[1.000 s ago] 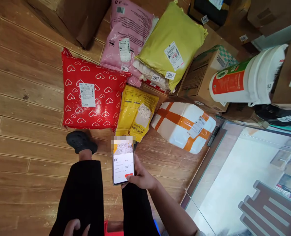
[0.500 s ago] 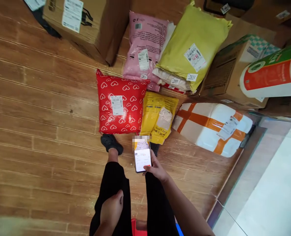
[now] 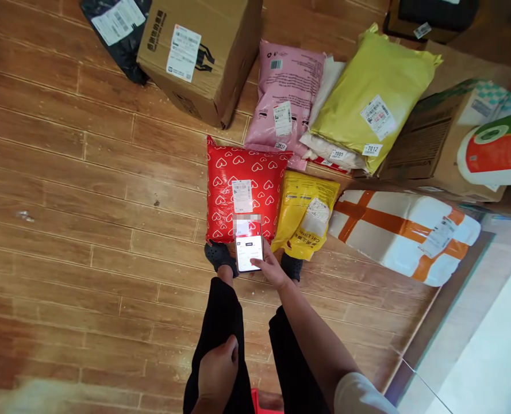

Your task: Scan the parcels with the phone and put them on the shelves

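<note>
My right hand [image 3: 271, 269] grips a smartphone [image 3: 249, 249] with its screen lit, held out over the near edge of a red parcel with white hearts [image 3: 244, 191] that lies on the wooden floor. A yellow mailer bag [image 3: 306, 213] lies to the right of the red one. My left hand [image 3: 218, 372] rests on my left thigh with its fingers curled and nothing seen in it. Both of my black shoes stand just short of the parcels.
Behind lie a pink mailer [image 3: 286, 98], an olive-yellow bag [image 3: 373, 98] and a brown carton [image 3: 203, 52]. A white parcel with orange tape [image 3: 404, 233] lies to the right, beside cartons and a white bucket [image 3: 496, 150]. A black bag [image 3: 115, 29] sits far left.
The view has risen and drawn back from the parcels. The phone in my right hand has moved from over the yellow mailer to over the red heart parcel. My left hand settled on my thigh.
</note>
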The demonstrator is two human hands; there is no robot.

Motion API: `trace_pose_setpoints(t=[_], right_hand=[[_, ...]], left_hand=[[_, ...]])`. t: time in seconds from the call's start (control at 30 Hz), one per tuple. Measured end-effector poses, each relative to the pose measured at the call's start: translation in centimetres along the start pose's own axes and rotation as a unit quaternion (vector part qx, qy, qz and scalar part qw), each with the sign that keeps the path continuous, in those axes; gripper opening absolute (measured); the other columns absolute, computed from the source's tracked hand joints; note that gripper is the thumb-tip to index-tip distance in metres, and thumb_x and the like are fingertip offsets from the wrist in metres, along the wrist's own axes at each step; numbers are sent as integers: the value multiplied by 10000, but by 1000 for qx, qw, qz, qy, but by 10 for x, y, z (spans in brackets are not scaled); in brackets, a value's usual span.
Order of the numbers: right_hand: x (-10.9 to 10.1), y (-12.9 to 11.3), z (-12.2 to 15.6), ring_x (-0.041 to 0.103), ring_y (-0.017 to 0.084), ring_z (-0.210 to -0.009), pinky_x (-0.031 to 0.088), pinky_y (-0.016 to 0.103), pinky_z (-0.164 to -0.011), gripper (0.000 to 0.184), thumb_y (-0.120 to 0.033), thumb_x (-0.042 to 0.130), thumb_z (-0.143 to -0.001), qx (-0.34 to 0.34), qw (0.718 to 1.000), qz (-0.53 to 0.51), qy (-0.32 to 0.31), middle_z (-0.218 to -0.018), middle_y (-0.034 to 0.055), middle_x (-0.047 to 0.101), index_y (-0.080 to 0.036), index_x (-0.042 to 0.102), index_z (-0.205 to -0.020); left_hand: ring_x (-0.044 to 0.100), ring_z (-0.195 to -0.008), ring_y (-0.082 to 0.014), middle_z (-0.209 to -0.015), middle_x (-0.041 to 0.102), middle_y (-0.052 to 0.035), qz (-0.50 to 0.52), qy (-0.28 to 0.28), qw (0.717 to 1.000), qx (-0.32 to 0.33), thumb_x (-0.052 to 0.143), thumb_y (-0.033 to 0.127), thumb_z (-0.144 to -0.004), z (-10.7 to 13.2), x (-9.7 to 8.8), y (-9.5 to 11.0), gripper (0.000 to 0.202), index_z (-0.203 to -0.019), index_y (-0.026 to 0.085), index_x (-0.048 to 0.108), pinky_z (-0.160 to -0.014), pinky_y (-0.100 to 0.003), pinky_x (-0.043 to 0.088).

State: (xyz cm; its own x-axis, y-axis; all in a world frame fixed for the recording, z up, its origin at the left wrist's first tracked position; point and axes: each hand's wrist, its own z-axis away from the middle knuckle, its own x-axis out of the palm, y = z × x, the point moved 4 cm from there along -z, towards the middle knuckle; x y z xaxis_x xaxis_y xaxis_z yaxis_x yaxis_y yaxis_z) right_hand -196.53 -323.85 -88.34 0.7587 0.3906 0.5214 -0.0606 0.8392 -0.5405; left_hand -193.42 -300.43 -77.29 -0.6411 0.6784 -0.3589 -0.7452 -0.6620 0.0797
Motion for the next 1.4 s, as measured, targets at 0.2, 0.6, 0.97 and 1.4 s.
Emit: trace_pose_setpoints(t=[0.2,0.6,0.97,1.4], right_hand=[[26,-13,-32,649,178,-700,551,233,-404,722,-285,746,-744,-12,999,14,27,-1030,13,666,-345,396,-1373],[33,-14,-51,660,186,-662,564,263,-409,734,-262,735,-762,-3,999,33,31,-976,6,674,-346,366,-1391],[34,-18,-48,636,180,-688,559,244,-419,722,-267,740,-747,6,999,40,23,-961,7,676,-334,389,-1374],[57,-41,-15,674,248,-908,607,321,-550,648,-296,730,-746,23,999,13,-19,-1228,40,648,-320,435,-1323]], left_hand=[[685,-678,-169,-699,711,0,23,-5,1000,-1,424,195,-928,-5,-13,-18,248,-817,248,639,-554,-332,141],[659,-651,-150,-693,701,4,56,-9,998,4,433,203,-921,-9,-25,-33,227,-813,248,627,-554,-325,147],[664,-673,-164,-705,703,4,50,-9,999,-1,433,209,-921,-10,-24,-29,232,-821,256,636,-558,-330,177],[684,-698,-168,-726,717,-6,37,-4,999,13,429,189,-923,-7,-29,-25,249,-834,243,655,-554,-336,164]])
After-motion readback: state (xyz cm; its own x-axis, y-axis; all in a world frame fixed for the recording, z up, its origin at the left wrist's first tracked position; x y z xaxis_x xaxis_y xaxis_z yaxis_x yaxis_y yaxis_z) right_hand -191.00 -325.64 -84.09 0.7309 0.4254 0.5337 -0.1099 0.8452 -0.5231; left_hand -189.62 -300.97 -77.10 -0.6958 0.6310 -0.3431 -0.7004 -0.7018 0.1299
